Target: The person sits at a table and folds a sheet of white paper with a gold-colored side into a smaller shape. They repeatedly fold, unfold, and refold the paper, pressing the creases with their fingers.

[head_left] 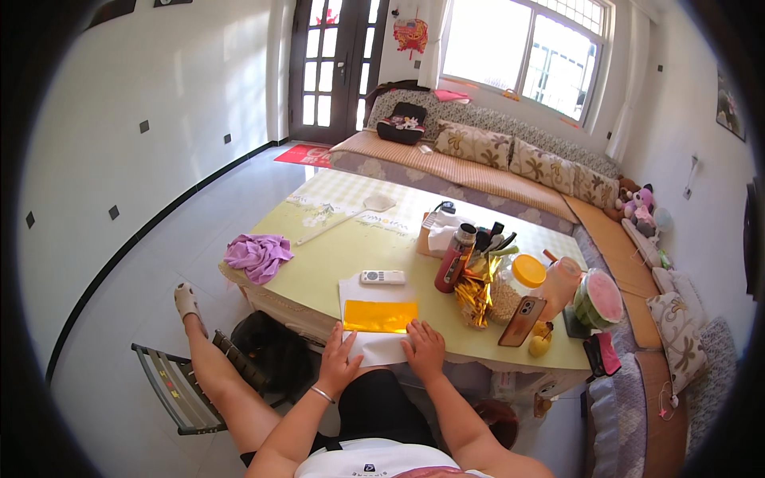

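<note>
A shiny golden-yellow sheet (pixel 381 316) lies flat on a larger white sheet of paper (pixel 378 347) at the table's near edge. My left hand (pixel 339 358) rests at the lower left of the papers, fingers stretched forward. At the lower right corner of the golden sheet, my right hand (pixel 424 347) lies with spread fingers, the tips touching the sheet's edge. Neither hand is wrapped round anything. Just beyond the golden sheet sits a white remote control (pixel 382 277), partly over the white paper.
A purple cloth (pixel 259 256) and a pale long-handled fly swatter (pixel 351 217) lie left. On the right stand a dark red bottle (pixel 455 259), gold foil strips (pixel 476 301), a yellow-lidded jar (pixel 527 272), a propped phone (pixel 523 320) and a cut watermelon (pixel 598 299). A folding chair (pixel 179 388) stands left.
</note>
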Demonstrator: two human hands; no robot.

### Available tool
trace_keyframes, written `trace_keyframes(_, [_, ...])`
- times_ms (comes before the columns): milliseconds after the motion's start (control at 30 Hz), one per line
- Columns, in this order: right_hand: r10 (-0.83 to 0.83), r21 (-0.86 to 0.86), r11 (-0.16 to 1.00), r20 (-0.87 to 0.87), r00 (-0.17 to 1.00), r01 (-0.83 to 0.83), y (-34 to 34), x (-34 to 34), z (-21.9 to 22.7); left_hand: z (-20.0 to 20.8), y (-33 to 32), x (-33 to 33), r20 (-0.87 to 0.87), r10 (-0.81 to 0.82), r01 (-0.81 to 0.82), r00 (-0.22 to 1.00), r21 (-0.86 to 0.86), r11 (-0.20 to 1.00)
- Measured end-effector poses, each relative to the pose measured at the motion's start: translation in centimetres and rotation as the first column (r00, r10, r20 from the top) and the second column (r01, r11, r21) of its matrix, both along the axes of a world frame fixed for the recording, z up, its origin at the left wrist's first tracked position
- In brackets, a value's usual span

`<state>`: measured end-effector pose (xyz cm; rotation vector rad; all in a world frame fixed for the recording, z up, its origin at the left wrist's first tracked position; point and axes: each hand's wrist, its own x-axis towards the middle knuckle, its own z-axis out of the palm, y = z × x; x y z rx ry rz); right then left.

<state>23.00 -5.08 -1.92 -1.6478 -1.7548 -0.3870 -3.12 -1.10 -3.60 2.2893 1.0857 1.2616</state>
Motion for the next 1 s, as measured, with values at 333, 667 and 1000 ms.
trace_keyframes(333, [-0.004, -0.013, 1.000, 0.032, 0.999, 0.005, 0.1, -0.2, -0.4, -1.3, -1.0, -1.2, 0.120, -0.015, 0.022, 0.993, -0.064, 0.998])
trace_keyframes(667, [-0.013, -0.011, 1.000, 0.054, 0.998, 0.014, 0.5, 0.6, -1.6, -2.4, -1.2, -1.4, 0.171, -0.043, 0.046, 0.984, -0.015, 0.999])
trace_keyframes(1000, [-0.051, 0.016, 0.999, 0.052, 0.997, 0.050, 0.8, -0.1, -2.0, -4.8, -1.1, -2.6, 0.233, -0.074, 0.080, 0.970, -0.017, 0.997])
